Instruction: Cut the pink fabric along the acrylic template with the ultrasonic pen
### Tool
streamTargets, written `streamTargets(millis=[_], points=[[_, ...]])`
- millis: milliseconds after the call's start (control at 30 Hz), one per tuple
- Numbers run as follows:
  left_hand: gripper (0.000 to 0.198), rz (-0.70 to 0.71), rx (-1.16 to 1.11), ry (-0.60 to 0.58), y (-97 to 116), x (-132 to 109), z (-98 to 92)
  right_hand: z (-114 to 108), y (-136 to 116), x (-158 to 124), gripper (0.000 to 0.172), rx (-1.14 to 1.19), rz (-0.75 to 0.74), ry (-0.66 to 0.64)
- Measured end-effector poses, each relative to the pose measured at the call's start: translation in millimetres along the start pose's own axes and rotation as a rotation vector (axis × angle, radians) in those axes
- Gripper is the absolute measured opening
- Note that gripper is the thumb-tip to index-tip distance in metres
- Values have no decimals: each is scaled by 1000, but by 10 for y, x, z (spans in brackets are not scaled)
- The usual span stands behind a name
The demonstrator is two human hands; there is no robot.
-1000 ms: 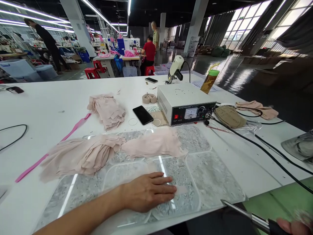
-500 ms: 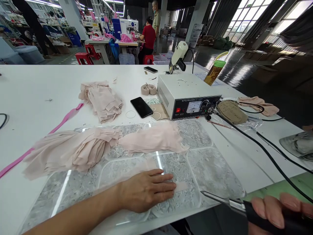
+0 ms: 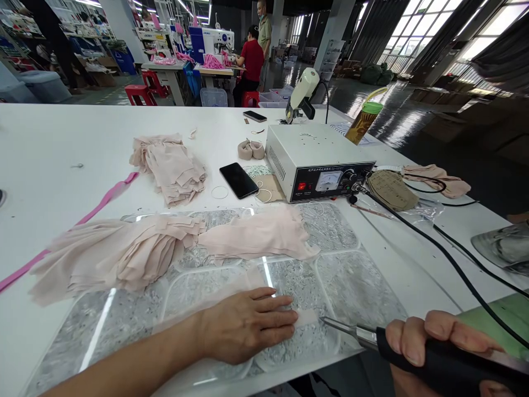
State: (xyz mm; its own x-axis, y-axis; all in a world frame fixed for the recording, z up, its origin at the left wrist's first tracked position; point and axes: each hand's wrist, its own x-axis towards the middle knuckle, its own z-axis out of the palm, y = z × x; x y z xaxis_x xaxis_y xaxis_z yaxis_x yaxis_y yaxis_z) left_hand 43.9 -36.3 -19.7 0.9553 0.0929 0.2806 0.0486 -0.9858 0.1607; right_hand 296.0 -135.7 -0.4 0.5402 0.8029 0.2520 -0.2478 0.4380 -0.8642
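My left hand (image 3: 248, 324) lies flat, fingers stretched out, on a thin sheer pale fabric piece (image 3: 231, 288). A narrow end of this fabric shows beyond the fingertips. My right hand (image 3: 433, 344) is wrapped round the black handle of an ultrasonic cutter (image 3: 366, 335) with a pointed metal tip. The tip is at the fabric's narrow end; whether it touches cannot be made out. Under the fabric is a grey marbled mat (image 3: 359, 286) with a clear, glossy surface. Above my left hand lie a pale pink fabric stack (image 3: 260, 234) and a fanned pile of pink pieces (image 3: 119, 251).
A white control box (image 3: 322, 160) with a dial stands at the back; a black cable (image 3: 438, 251) runs from it on the right. A phone (image 3: 238, 181), another fabric pile (image 3: 169, 168), a bright pink strip (image 3: 103, 201) and a glass (image 3: 502, 248) are around.
My right hand has moved left with the ultrasonic cutter, bringing its tip from right of the fabric to the narrow end. My left hand stays pressed flat in nearly the same place.
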Motion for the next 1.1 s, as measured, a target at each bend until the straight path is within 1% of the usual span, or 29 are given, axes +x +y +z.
streamTargets(millis=[100, 233, 400, 533, 700, 867, 1000, 1100], points=[[32, -1, -13, 1, 2, 1, -4, 96, -29, 22, 19, 40, 20, 53], [34, -7, -18, -5, 4, 3, -12, 184, -34, 55, 25, 14, -6, 54], [33, -9, -10, -25, 6, 1, -11, 233, -50, 36, 29, -57, -8, 53], [33, -10, -2, -27, 6, -2, -8, 265, -67, 7, 26, -65, 7, 83], [33, 1, 4, -4, 1, 4, -12, 302, -81, 11, 26, -69, -9, 39], [31, 4, 0, 10, -5, 5, -12, 345, -87, 35, 27, -61, -11, 66], [32, -2, 3, 4, -2, 3, -9, 382, -96, 55, 28, -41, -32, 34], [32, -5, -8, 4, 1, 2, -5, 416, -104, 63, 27, -40, -47, 38]])
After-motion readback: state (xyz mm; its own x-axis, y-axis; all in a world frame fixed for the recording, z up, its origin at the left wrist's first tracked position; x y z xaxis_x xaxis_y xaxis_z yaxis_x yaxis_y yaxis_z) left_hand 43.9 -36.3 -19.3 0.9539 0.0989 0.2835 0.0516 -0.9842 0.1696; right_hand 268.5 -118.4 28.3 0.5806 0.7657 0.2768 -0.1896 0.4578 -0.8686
